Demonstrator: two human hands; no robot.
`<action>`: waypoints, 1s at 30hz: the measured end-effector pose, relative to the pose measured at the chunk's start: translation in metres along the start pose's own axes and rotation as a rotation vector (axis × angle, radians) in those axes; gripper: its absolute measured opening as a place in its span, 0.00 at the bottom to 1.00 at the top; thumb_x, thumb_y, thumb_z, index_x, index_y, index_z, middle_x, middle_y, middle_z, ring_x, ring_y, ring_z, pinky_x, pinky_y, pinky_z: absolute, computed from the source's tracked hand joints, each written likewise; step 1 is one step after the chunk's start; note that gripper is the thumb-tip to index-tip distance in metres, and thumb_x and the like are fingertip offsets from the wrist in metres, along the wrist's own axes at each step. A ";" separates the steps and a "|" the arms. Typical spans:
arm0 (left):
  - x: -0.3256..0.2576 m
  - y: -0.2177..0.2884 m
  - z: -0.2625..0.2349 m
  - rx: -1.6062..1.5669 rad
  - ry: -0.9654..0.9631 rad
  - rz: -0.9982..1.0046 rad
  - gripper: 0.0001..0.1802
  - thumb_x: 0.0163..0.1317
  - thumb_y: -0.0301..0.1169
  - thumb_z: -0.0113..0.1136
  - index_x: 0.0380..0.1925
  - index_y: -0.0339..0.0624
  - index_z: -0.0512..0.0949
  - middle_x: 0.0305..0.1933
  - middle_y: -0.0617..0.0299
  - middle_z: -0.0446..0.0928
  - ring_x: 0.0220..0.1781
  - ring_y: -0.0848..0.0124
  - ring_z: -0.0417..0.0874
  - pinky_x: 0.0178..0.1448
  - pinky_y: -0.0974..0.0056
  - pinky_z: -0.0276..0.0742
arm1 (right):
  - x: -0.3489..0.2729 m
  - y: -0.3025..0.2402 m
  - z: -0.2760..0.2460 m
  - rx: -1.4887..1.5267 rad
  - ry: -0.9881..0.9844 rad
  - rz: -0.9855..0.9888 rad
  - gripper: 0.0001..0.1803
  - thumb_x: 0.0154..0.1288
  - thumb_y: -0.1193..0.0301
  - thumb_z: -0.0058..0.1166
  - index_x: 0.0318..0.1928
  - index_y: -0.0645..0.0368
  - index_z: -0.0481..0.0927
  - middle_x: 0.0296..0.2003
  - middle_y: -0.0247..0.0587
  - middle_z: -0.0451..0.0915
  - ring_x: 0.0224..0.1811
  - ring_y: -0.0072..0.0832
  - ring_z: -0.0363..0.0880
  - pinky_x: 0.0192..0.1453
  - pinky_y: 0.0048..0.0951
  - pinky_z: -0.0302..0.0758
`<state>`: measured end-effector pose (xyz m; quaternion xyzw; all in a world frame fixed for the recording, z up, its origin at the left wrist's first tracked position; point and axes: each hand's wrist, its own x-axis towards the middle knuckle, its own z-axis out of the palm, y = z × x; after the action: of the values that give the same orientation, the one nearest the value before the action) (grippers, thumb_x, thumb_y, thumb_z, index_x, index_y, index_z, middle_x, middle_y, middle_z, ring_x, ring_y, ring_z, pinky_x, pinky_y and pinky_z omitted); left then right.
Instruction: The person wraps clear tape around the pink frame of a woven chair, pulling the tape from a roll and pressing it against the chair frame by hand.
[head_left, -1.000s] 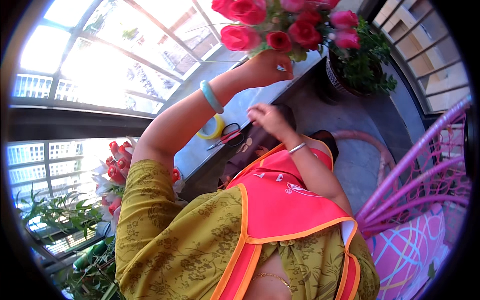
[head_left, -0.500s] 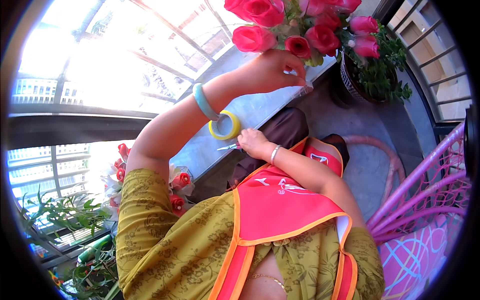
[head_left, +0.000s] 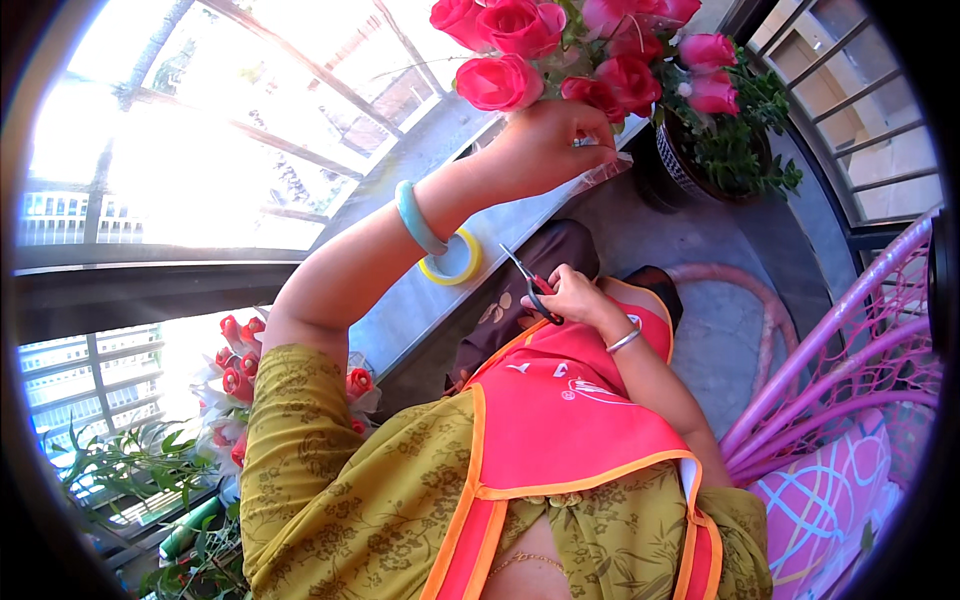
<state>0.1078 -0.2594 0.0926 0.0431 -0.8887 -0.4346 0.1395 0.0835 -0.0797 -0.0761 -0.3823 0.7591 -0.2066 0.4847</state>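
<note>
My left hand (head_left: 552,145) is closed beneath a bunch of pinkish-red roses (head_left: 520,30), its fingers curled at the base of the flower heads. The stems are hidden by the hand, and a bit of clear wrap (head_left: 606,174) sticks out beside the fingertips. Over my lap, my right hand (head_left: 582,297) holds scissors (head_left: 541,285) by their red and black handles, blades pointing up and to the left. A yellow-rimmed roll of tape (head_left: 455,259) lies on the grey ledge, just below my left wrist.
The grey ledge (head_left: 410,320) runs along the barred window. A potted plant (head_left: 690,160) stands at the far right, near a pink woven chair (head_left: 800,370). More wrapped red roses (head_left: 238,375) and leafy greenery (head_left: 140,460) are at the left.
My right hand has moved right, away from the tape roll, and turned so the scissors' handles show and the blades point upward. My left hand stays at the roses.
</note>
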 end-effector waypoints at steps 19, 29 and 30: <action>0.015 0.024 0.030 0.208 -0.220 0.024 0.08 0.55 0.33 0.54 0.30 0.43 0.78 0.28 0.55 0.79 0.32 0.58 0.80 0.35 0.58 0.73 | 0.014 -0.025 -0.004 0.215 -0.424 -0.036 0.31 0.51 0.40 0.55 0.21 0.59 0.73 0.18 0.30 0.68 0.21 0.17 0.63 0.26 0.23 0.62; 0.011 0.030 0.037 0.307 -0.180 0.040 0.08 0.56 0.33 0.55 0.32 0.42 0.78 0.28 0.56 0.79 0.31 0.59 0.80 0.34 0.59 0.73 | 0.024 -0.047 0.000 0.103 -0.383 0.018 0.34 0.49 0.33 0.49 0.17 0.53 0.69 0.13 0.26 0.60 0.14 0.17 0.56 0.19 0.22 0.55; 0.011 0.030 0.037 0.283 -0.189 0.028 0.08 0.55 0.34 0.54 0.31 0.43 0.79 0.28 0.55 0.79 0.32 0.57 0.80 0.35 0.58 0.73 | 0.019 -0.055 -0.003 0.108 -0.385 0.011 0.34 0.49 0.33 0.49 0.18 0.53 0.70 0.14 0.27 0.60 0.14 0.17 0.56 0.18 0.22 0.56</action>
<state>0.0884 -0.2144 0.0968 0.0086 -0.9507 -0.3053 0.0538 0.0973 -0.1286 -0.0479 -0.3840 0.6422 -0.1676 0.6419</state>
